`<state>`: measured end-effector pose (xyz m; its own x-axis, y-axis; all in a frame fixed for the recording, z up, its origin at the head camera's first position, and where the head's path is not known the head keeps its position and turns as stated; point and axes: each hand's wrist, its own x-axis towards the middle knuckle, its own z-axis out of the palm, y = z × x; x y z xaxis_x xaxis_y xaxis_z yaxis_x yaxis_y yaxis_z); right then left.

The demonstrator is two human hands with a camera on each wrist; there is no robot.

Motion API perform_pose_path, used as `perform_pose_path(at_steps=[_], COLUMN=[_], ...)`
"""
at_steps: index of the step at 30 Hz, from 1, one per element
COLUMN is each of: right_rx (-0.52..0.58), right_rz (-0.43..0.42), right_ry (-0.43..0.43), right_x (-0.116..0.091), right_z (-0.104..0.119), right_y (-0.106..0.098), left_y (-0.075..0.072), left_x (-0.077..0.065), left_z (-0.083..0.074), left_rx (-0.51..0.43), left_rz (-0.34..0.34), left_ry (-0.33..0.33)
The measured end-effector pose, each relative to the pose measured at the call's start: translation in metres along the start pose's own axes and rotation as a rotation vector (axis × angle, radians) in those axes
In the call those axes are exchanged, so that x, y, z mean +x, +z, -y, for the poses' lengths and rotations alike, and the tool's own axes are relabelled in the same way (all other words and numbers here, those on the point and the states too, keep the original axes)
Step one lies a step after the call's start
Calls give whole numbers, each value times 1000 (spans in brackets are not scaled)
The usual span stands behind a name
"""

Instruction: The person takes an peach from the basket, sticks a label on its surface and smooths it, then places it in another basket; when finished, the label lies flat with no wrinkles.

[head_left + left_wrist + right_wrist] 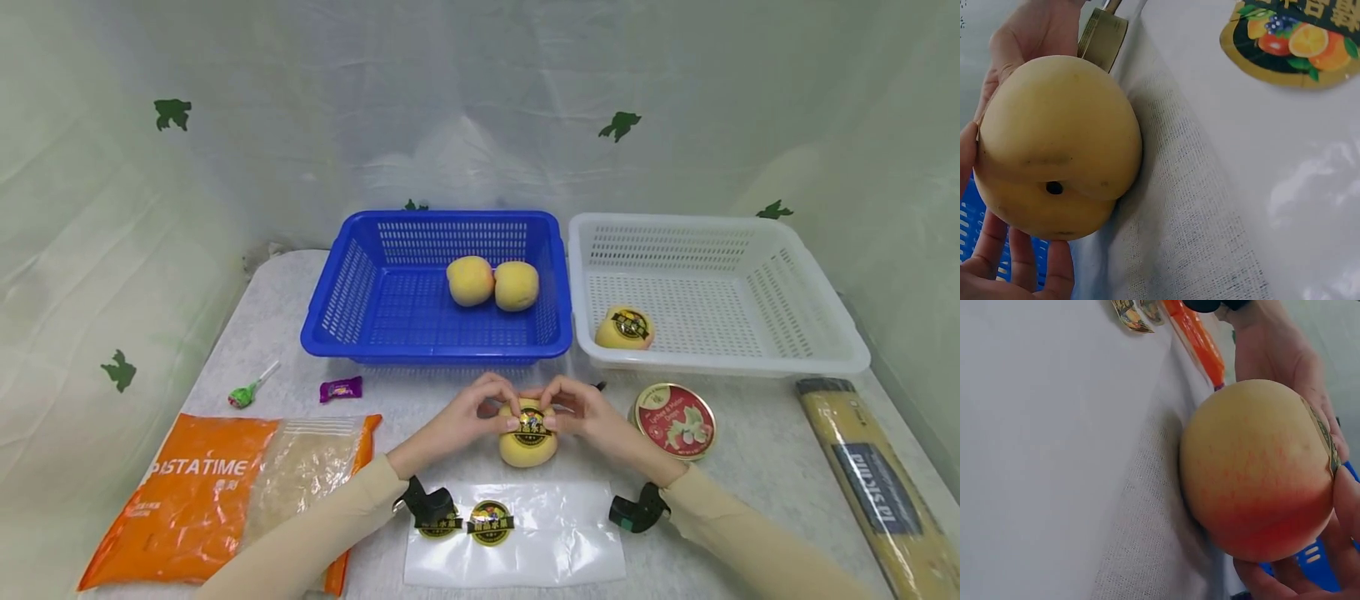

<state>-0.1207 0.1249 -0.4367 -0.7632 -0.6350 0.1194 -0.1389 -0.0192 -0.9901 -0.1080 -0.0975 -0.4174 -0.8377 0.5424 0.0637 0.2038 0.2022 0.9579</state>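
Note:
A yellow peach (pixel 528 457) with a red blush sits on the table in front of me, a round black-and-gold fruit sticker (pixel 532 427) on its upper side. My left hand (pixel 480 415) holds the peach from the left, thumb at the sticker's left edge. From the other side my right hand (pixel 587 418) grips it, with the thumb at the sticker's right edge. The left wrist view shows the peach's underside (pixel 1060 137) and fingers behind it. In the right wrist view the sticker (pixel 1329 440) lies along the peach's edge.
Nearest me lies a white sticker sheet (pixel 547 542) bearing two stickers. Behind stand a blue basket (pixel 435 346) with two peaches and a white basket (pixel 720 362) with one stickered peach. Around are an orange bag (pixel 195 500), lollipop (pixel 242 396), purple candy (pixel 341 389), red tin (pixel 675 421) and pasta pack (pixel 873 483).

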Motion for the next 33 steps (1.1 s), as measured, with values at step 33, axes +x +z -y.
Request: perform_pose_path(at_steps=[33], right_rx=[-204], right_rz=[-142], right_ry=[60], right_x=[15], right_z=[7], right_y=[16], left_y=[12], left_x=[-4], left_z=[-32], left_rx=[79], left_rz=[-76], left_ry=[-41])
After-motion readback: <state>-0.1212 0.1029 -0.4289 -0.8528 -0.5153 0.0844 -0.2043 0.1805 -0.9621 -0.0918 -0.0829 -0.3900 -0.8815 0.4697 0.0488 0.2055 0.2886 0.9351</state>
